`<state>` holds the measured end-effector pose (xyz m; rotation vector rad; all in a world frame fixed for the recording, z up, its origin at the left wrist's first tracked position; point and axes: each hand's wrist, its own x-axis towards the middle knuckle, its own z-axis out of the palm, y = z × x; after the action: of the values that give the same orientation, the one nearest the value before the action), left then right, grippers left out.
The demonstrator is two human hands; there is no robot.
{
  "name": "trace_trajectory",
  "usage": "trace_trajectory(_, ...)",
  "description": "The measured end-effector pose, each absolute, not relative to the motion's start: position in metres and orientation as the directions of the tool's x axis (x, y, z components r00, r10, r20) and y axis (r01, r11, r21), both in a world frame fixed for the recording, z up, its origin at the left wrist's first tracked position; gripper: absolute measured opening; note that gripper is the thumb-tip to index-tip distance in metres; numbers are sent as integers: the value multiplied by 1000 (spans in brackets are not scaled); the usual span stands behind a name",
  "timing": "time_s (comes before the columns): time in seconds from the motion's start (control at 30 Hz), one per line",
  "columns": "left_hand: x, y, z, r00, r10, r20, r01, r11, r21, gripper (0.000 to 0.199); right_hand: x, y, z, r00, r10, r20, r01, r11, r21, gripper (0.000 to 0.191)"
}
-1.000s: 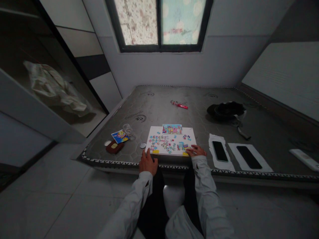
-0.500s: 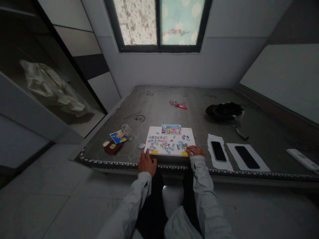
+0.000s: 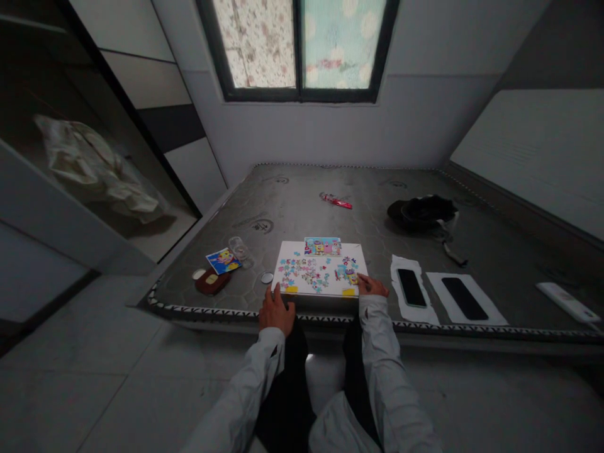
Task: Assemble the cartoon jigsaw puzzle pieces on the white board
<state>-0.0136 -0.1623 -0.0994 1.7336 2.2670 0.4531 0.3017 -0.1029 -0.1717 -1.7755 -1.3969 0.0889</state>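
A white box lies on the mattress edge in front of me, with many small coloured jigsaw pieces scattered over its top. A cartoon picture card sits at its far edge. Several pieces appear joined into a small patch at the right. My left hand rests against the box's near left corner, fingers spread. My right hand lies at the right edge beside that patch, fingers stretched out towards it; no piece shows in them. Yellow tabs mark the front edge.
Left of the box are a blue-yellow picture card, a brown pouch, a clear plastic container and a round lid. Two phones lie on white sheets at right. Beyond are a dark cap and a red packet.
My right hand has drawn back slightly to the right from the joined patch, and its fingers have straightened. The left hand stays at the box corner. The view shifts slightly.
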Motion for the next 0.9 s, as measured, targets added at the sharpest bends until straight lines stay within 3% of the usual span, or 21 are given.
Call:
trace_trajectory(0.37, -13, -163, -95, -250, 968, -6, 887, 232, 399, 70, 295, -106, -171, 406, 802, 438, 785, -60, -617, 39)
trace_trajectory(0.63, -13, -163, -97, -254, 967, -14, 885, 238, 400, 70, 292, -106, -171, 378, 819, 432, 811, -69, -581, 55)
trace_trajectory(0.9, -15, -162, -102, -250, 968, 4, 886, 227, 404, 70, 291, -107, -167, 371, 817, 441, 818, -62, -572, 55)
